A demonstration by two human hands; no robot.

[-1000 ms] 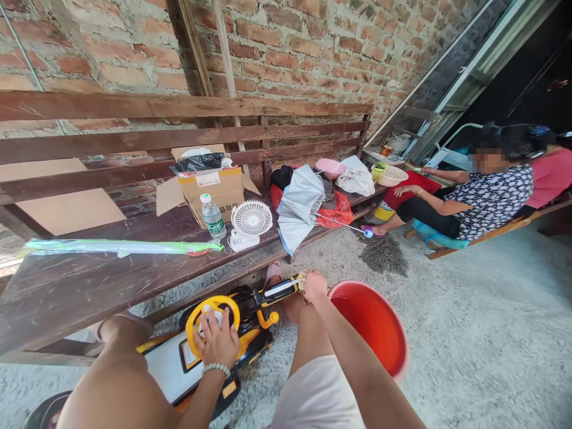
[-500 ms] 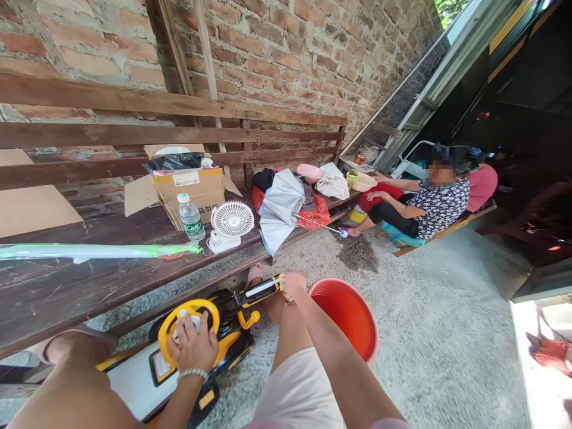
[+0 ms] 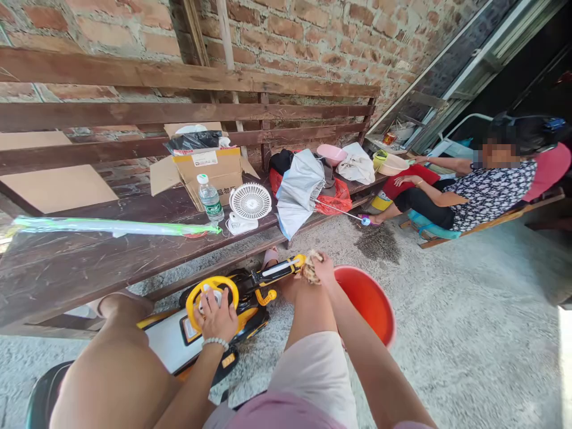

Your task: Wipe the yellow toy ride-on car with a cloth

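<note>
Between my legs stands a yellow, black and white ride-on toy [image 3: 167, 341] with a yellow steering wheel [image 3: 192, 296]. My left hand [image 3: 217, 322] lies on the wheel's centre with its fingers spread. My right hand [image 3: 325, 271] is closed on a crumpled tan cloth [image 3: 311, 268], beside the yellow tip of the toy's black bar [image 3: 277, 271]. Just right of that hand, a red bucket [image 3: 370, 304] sits on the floor, partly hidden by my forearm.
A dark wooden bench [image 3: 102, 256] holds a cardboard box [image 3: 214, 173], a bottle [image 3: 210, 199], a white fan [image 3: 250, 202] and a silver umbrella [image 3: 298, 190]. A seated person [image 3: 496, 185] is at the right, near a brick wall [image 3: 313, 36].
The view has shifted, so the scene sits further right and higher. My right hand has moved off the bar's tip, and the cloth now shows in it. My left hand remains on the wheel.
</note>
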